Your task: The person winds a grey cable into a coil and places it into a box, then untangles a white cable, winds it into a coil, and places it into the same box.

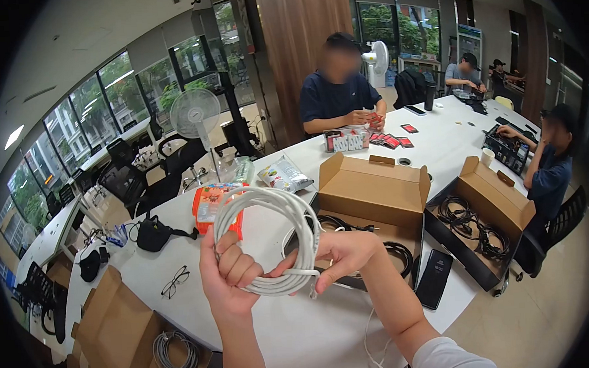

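Observation:
A coiled white cable [309, 240] is held up over the table in front of me. My left hand [231, 270] is closed round the lower left of the coil, fingers folded over the strands. At the lower right, my right hand [345, 253] grips the cable, with its fingers partly hidden behind the loops. A short cable end with a plug [313, 291] hangs beside my right thumb. Just behind the coil is an orange package [206, 208]. Beyond my right hand stands an open cardboard box [374, 188] with black cables inside.
Another open box [508, 196] holds black cables; a third box [112, 327] at lower left holds grey cables. A phone [436, 278], glasses [175, 282], a black pouch [156, 234] and a silver bag [285, 176] lie on the table. A person [340, 95] sits opposite, handling small red packets.

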`<move>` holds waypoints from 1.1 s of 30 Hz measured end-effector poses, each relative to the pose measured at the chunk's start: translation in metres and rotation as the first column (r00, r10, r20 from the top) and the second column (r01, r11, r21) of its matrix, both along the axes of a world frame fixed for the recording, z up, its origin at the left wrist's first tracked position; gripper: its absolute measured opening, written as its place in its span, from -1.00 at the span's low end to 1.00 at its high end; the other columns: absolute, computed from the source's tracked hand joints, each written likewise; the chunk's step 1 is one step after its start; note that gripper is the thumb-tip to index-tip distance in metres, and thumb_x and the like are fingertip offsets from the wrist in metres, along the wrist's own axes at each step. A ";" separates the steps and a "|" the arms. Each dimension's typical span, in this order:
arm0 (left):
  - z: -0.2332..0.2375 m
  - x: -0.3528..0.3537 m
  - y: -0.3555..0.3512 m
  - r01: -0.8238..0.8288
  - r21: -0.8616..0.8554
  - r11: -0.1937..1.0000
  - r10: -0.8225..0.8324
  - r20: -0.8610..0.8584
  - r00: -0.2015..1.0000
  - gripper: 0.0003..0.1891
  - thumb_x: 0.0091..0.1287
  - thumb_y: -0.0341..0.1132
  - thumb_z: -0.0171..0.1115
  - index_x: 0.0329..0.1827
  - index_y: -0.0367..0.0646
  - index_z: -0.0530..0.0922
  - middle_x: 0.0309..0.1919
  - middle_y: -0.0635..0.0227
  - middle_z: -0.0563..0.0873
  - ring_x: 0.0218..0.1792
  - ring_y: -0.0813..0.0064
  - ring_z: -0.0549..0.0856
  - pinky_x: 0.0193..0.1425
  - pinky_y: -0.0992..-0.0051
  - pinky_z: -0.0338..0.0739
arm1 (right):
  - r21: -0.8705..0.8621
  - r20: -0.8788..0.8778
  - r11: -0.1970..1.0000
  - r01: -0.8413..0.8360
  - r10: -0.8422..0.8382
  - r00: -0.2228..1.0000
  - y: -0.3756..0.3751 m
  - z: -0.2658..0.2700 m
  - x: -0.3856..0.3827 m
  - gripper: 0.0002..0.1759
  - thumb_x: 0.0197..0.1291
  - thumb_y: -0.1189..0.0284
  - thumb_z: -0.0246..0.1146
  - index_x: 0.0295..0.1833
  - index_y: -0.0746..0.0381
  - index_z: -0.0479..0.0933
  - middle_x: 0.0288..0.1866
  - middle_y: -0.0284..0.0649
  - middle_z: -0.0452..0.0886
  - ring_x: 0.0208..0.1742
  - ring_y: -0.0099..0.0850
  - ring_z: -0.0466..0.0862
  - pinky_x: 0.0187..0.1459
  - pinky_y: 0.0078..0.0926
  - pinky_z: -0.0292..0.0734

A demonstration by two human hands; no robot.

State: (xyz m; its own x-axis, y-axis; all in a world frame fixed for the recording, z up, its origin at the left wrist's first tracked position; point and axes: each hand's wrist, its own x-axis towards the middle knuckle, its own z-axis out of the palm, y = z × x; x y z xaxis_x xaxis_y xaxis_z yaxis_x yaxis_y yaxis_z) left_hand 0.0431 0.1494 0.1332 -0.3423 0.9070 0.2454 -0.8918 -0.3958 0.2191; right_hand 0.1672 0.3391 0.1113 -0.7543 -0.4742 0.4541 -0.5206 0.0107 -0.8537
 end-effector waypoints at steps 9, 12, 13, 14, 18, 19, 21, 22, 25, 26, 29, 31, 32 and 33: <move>-0.004 0.006 0.002 -0.039 0.007 0.999 0.039 -0.053 0.998 -0.57 0.49 0.07 -0.13 -0.53 0.07 0.28 -0.86 0.67 0.06 -0.84 0.71 0.04 -0.70 0.60 0.01 | -0.074 -0.085 0.966 0.246 -0.252 0.964 -0.013 0.012 0.003 -0.72 0.10 0.69 0.15 -0.05 0.43 0.61 0.06 0.02 0.63 0.10 -0.21 0.62 0.15 -0.33 0.48; -0.006 0.009 0.001 -0.084 0.045 0.995 0.085 -0.027 0.996 -0.58 0.52 0.05 -0.18 -0.51 0.05 0.29 -0.86 0.67 0.07 -0.84 0.72 0.06 -0.69 0.61 0.05 | -0.153 -0.010 0.926 0.346 -0.352 0.936 -0.023 0.010 0.002 -0.73 -0.01 0.64 0.19 -0.14 0.44 0.62 0.03 0.08 0.63 0.06 -0.17 0.64 0.09 -0.29 0.52; -0.005 0.010 0.002 -0.095 0.054 0.994 0.096 -0.032 0.995 -0.58 0.53 0.04 -0.20 -0.50 0.05 0.29 -0.87 0.67 0.08 -0.84 0.73 0.07 -0.69 0.62 0.07 | -0.156 -0.035 0.920 0.359 -0.369 0.929 -0.025 0.011 0.001 -0.70 -0.02 0.69 0.18 -0.10 0.44 0.61 0.03 0.03 0.64 0.04 -0.22 0.65 0.07 -0.35 0.52; -0.003 0.011 0.002 -0.099 0.064 0.993 0.100 -0.005 0.995 -0.58 0.53 0.03 -0.22 -0.50 0.05 0.29 -0.87 0.67 0.07 -0.84 0.72 0.06 -0.68 0.61 0.06 | -0.160 -0.062 0.912 0.378 -0.391 0.918 -0.026 0.014 0.001 -0.66 -0.04 0.73 0.17 -0.07 0.44 0.60 0.03 -0.01 0.64 0.01 -0.27 0.66 0.05 -0.40 0.53; 0.001 0.008 -0.004 -0.172 0.044 0.984 0.171 0.029 0.985 -0.59 0.53 0.02 -0.20 -0.50 0.06 0.28 -0.86 0.66 0.07 -0.82 0.72 0.05 -0.66 0.62 0.05 | -0.068 -0.366 0.633 0.771 -0.735 0.571 -0.036 0.014 -0.014 -0.68 -0.05 0.66 0.27 -0.08 0.38 0.59 -0.06 -0.13 0.67 -0.06 -0.34 0.66 -0.03 -0.41 0.52; 0.001 0.007 -0.005 -0.185 0.038 0.982 0.183 0.050 0.982 -0.59 0.53 0.01 -0.18 -0.51 0.06 0.27 -0.85 0.66 0.06 -0.81 0.72 0.04 -0.66 0.62 0.04 | -0.070 -0.391 0.568 0.820 -0.772 0.501 -0.035 0.014 -0.016 -0.66 -0.05 0.63 0.30 -0.07 0.36 0.57 -0.07 -0.14 0.66 -0.07 -0.33 0.66 -0.04 -0.42 0.52; 0.002 0.005 -0.007 -0.201 0.032 0.979 0.198 0.080 0.977 -0.60 0.52 0.01 -0.16 -0.51 0.06 0.27 -0.84 0.66 0.04 -0.79 0.72 0.03 -0.65 0.63 0.04 | -0.077 -0.441 0.424 0.902 -0.826 0.351 -0.034 0.014 -0.017 -0.62 -0.05 0.57 0.36 -0.04 0.34 0.54 -0.08 -0.16 0.65 -0.08 -0.32 0.65 -0.06 -0.44 0.50; 0.003 0.004 -0.009 -0.206 0.033 0.978 0.203 0.088 0.975 -0.60 0.52 0.01 -0.16 -0.51 0.06 0.27 -0.84 0.65 0.04 -0.79 0.72 0.04 -0.65 0.63 0.05 | -0.136 -0.411 0.385 0.913 -0.860 0.301 -0.033 0.009 -0.020 -0.50 -0.09 0.52 0.42 0.05 0.29 0.48 0.07 -0.12 0.57 0.03 -0.26 0.59 -0.03 -0.38 0.47; 0.003 0.001 -0.014 -0.203 0.050 0.978 0.198 0.093 0.976 -0.60 0.52 0.01 -0.15 -0.50 0.06 0.28 -0.83 0.65 0.05 -0.77 0.71 0.05 -0.61 0.61 0.06 | -0.399 -0.572 0.284 0.872 -0.820 0.005 -0.046 0.016 -0.028 -0.39 -0.09 0.36 0.46 0.13 0.27 0.45 0.21 -0.05 0.44 0.27 -0.17 0.42 0.25 -0.23 0.33; 0.003 0.000 -0.015 -0.208 0.042 0.977 0.204 0.088 0.975 -0.60 0.52 0.01 -0.14 -0.50 0.05 0.29 -0.82 0.65 0.05 -0.77 0.71 0.05 -0.61 0.60 0.07 | -0.362 -0.749 0.286 0.887 -0.655 -0.094 -0.041 0.017 -0.033 -0.34 -0.12 0.29 0.48 0.14 0.24 0.44 0.35 -0.02 0.31 0.37 -0.14 0.31 0.27 -0.17 0.29; 0.003 -0.002 -0.017 -0.211 0.020 0.977 0.208 0.081 0.975 -0.63 0.52 -0.03 -0.13 -0.47 0.03 0.31 -0.81 0.65 0.08 -0.77 0.71 0.07 -0.57 0.59 0.09 | -0.187 -0.902 0.043 0.981 -0.403 -0.154 -0.048 0.018 -0.018 -0.48 -0.17 0.54 0.34 0.05 0.21 0.55 0.33 -0.10 0.41 0.31 -0.12 0.40 0.13 -0.18 0.38; 0.005 -0.004 -0.020 -0.226 0.030 0.974 0.223 0.075 0.972 -0.66 0.52 -0.07 -0.13 -0.43 0.01 0.31 -0.81 0.64 0.10 -0.77 0.70 0.10 -0.57 0.59 0.10 | -0.167 -0.919 0.066 0.984 -0.372 -0.131 -0.047 0.014 -0.021 -0.55 -0.19 0.57 0.28 -0.04 0.19 0.58 0.25 -0.15 0.50 0.29 -0.17 0.43 0.12 -0.21 0.38; 0.005 -0.004 -0.021 -0.238 0.048 0.970 0.237 0.032 0.971 -0.68 0.53 -0.09 -0.13 -0.41 0.00 0.31 -0.80 0.64 0.10 -0.76 0.71 0.11 -0.54 0.60 0.12 | -0.159 -0.926 0.084 0.984 -0.359 -0.119 -0.046 0.011 -0.024 -0.59 -0.20 0.58 0.25 -0.09 0.19 0.60 0.21 -0.18 0.54 0.28 -0.20 0.45 0.11 -0.23 0.39; 0.006 -0.002 -0.021 -0.247 0.034 0.969 0.245 0.054 0.968 -0.68 0.53 -0.09 -0.13 -0.41 -0.01 0.30 -0.80 0.64 0.10 -0.75 0.71 0.11 -0.53 0.60 0.13 | -0.173 -0.921 0.092 0.981 -0.367 -0.128 -0.046 0.009 -0.026 -0.61 -0.19 0.59 0.25 -0.12 0.18 0.60 0.17 -0.21 0.58 0.26 -0.22 0.46 0.12 -0.24 0.38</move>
